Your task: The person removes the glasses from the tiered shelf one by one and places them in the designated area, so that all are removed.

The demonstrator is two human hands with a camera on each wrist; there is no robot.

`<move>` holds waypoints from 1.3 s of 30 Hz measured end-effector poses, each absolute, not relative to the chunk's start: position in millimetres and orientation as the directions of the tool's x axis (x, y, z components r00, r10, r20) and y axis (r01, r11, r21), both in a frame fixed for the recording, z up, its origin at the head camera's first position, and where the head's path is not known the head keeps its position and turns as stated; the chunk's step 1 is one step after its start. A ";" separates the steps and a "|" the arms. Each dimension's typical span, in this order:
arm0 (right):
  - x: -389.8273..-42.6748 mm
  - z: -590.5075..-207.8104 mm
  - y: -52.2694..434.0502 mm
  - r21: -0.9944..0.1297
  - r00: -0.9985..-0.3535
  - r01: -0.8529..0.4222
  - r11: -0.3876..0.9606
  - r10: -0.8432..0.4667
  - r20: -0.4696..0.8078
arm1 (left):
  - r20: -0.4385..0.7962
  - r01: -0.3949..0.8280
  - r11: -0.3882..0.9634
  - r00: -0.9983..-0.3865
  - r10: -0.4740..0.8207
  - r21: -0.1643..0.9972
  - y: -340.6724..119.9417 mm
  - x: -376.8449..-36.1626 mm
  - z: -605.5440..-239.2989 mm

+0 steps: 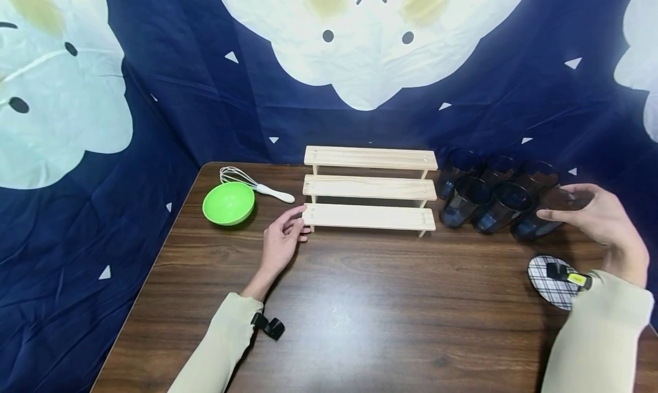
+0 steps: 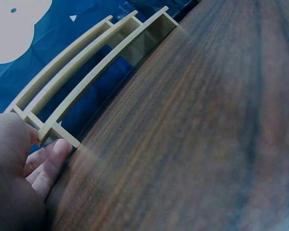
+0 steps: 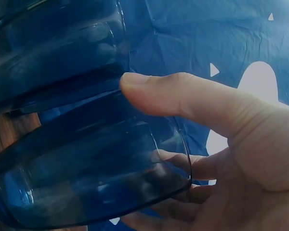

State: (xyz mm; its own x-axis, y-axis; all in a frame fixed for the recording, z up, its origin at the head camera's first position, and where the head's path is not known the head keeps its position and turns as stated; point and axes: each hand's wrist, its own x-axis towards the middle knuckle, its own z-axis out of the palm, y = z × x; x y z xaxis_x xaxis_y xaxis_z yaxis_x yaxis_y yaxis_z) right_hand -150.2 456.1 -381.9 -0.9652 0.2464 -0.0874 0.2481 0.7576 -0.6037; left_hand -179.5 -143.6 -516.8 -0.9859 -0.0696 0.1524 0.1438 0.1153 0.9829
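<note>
A three-tier wooden shelf rack stands at the back of the table. At the left end of its lowest tier, my left hand grips the edge, with fingertips by the end leg in the left wrist view. Several dark blue clear glasses stand upright in two rows right of the rack. My right hand holds the front right glass, thumb on one side and fingers on the other. That glass looks slightly tilted in the head view; whether it touches the table I cannot tell.
A green bowl and a white whisk lie left of the rack. Near my right wrist is a round plaid coaster, partly covered by the sleeve. A blue patterned cloth hangs behind the table.
</note>
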 end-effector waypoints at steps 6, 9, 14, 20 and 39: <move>-153.2 -383.1 454.1 -0.599 -0.964 0.261 0.757 0.241 -0.114 | 0.155 0.145 0.115 -0.985 -0.077 0.983 -142.6 -179.9 -516.3; -153.7 -384.1 453.8 -0.583 -0.963 0.264 0.768 0.241 -0.119 | 0.160 0.151 0.122 -0.984 -0.076 0.981 -142.5 -180.6 -517.4; -152.6 -383.5 455.1 -0.537 -0.967 0.251 0.805 0.229 -0.108 | 0.171 0.161 0.132 -0.983 -0.071 0.978 -142.1 -181.3 -519.2; -150.8 -381.2 454.4 -0.516 -0.964 0.265 0.815 0.238 -0.119 | 0.171 0.162 0.124 -0.983 -0.068 0.979 -140.8 -181.9 -519.6; -134.7 -358.1 436.9 -0.450 -0.953 0.292 0.844 0.297 -0.061 | 0.154 0.147 0.118 -0.986 -0.056 0.982 -141.8 -180.1 -514.4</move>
